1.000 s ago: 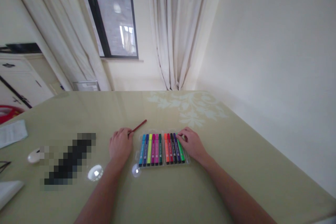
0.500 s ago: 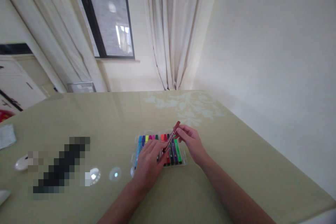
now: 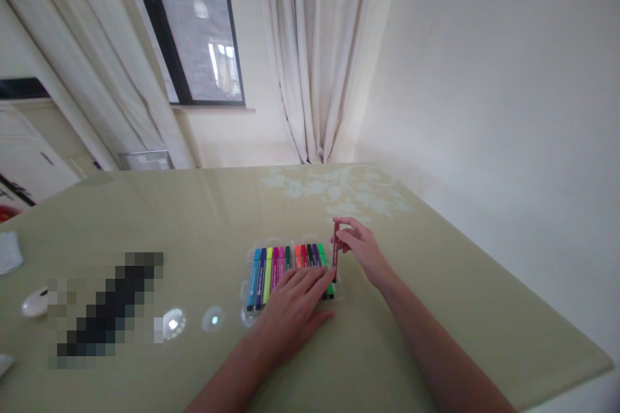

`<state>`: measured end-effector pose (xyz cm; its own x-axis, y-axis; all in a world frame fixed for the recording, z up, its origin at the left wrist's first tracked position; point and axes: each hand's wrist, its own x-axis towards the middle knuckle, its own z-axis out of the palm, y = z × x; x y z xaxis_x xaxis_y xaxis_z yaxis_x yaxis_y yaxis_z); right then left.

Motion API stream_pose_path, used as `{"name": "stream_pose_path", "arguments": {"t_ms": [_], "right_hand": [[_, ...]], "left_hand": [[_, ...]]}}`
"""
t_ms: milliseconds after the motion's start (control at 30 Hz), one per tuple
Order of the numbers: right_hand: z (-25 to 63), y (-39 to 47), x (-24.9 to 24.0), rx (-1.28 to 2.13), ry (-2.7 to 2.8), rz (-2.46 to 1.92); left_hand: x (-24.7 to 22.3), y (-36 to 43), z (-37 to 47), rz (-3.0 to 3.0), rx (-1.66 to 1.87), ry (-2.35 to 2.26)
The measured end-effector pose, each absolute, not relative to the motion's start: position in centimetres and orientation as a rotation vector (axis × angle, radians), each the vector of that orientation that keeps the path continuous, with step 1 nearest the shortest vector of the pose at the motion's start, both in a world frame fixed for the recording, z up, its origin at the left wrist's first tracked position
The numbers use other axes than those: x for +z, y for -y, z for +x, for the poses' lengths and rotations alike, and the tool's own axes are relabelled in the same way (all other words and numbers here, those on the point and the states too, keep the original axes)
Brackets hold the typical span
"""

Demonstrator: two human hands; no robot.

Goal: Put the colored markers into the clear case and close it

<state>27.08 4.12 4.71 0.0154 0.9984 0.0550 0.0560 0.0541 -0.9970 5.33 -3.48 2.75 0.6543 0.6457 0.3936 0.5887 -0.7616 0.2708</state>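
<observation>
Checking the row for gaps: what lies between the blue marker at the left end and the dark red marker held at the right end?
In the head view, other capped markers fill the stretch between the blue marker and the dark red marker.

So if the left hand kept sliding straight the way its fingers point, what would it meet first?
Most likely the dark red marker that the right hand holds at the tray's right end. The left hand lies over the markers, fingers aimed there, though depth is unclear.

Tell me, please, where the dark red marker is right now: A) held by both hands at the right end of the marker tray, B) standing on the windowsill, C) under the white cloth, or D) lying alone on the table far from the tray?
A: the right hand pinches the top of the dark red marker, the left hand touches its lower end, at the right end of the marker tray.
</observation>
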Motion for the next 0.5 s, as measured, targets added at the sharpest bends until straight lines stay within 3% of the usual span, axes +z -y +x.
{"name": "stream_pose_path", "arguments": {"t_ms": [267, 500], "right_hand": [[27.5, -4.3, 3.8, 1.253, 1.443, -1.303], [27.7, -4.5, 3.5, 1.075, 1.646, -1.313]], "left_hand": [[2.6, 3.0, 5.0, 2.744, 0.578, -1.079], [2.7, 3.2, 5.1, 2.773, 0.537, -1.102]]}}
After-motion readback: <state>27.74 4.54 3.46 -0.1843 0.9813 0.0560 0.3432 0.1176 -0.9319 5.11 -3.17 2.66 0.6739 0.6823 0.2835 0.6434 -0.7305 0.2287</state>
